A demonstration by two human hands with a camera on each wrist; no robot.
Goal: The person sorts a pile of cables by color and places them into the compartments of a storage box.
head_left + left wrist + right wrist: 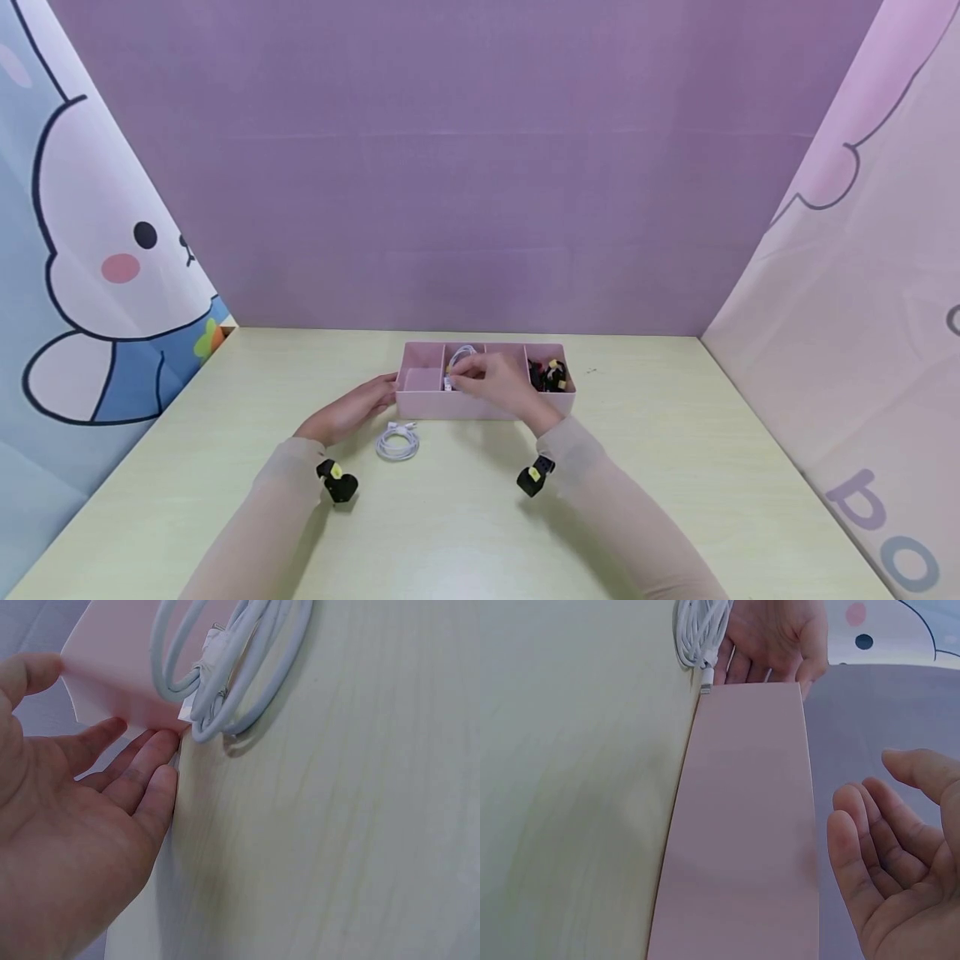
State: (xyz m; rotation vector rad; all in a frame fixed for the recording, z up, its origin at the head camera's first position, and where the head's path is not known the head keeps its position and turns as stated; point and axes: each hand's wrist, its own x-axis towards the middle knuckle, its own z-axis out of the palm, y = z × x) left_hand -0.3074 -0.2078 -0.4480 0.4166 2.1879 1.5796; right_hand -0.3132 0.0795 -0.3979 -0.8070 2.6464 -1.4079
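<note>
A pink divided box (486, 406) stands on the table. My left hand (352, 408) touches its left end; in the left wrist view the thumb and fingertips (114, 727) rest against the pink wall (120, 652). My right hand (495, 383) hovers over the middle compartments, next to a white cable (455, 357) coiled in the second one from the left. The right wrist view shows the loosely bent fingers (847, 840) and thumb apart, with nothing between them. In front of the box, near its left end, lies another coiled white cable (396, 457) on the table.
Dark bundled items with yellowish parts (555, 375) fill the rightmost compartment. A purple backdrop (480, 167) rises behind the pale wooden table (660, 467). Printed cloth panels (120, 217) stand on both sides.
</note>
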